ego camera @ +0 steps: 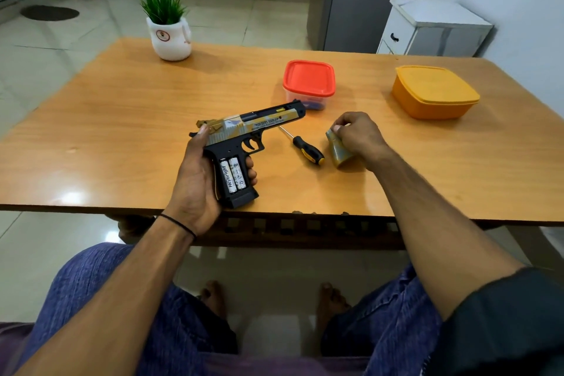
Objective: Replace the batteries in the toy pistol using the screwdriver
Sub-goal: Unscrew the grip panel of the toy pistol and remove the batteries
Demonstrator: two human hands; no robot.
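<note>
1. Wooden table [122,101]: glossy top, right across the middle of the frame.
2. Orange tub [433,91]: lid on, upper right of the table.
3. Potted plant [169,40]: white pot, upper left, near the table's far edge.
4. Clear box with a red lid [309,79]: top centre, just behind the pistol's muzzle. Something blue inside, can't tell what.
5. Toy pistol [244,131]: dead centre, tan and black, muzzle pointing right, butt down near the table's front edge, side of the grip open.
6. Left hand [195,180]: wrapped round the pistol grip from the back, thumb up by the hammer end, fingertips poking out at the front.
7. Right hand [357,137]: right of centre, fingers curled, pinching the top of the grip cover.
8. Grip cover [338,152]: olive-gold piece, sitting on the table under that hand.
9. Screwdriver [306,148]: black and yellow handle, flat on the table between pistol and cover, no hand on it.
10. Batteries [233,175]: two white ones, side by side in the open grip, "Heybright" on the left one.
</note>
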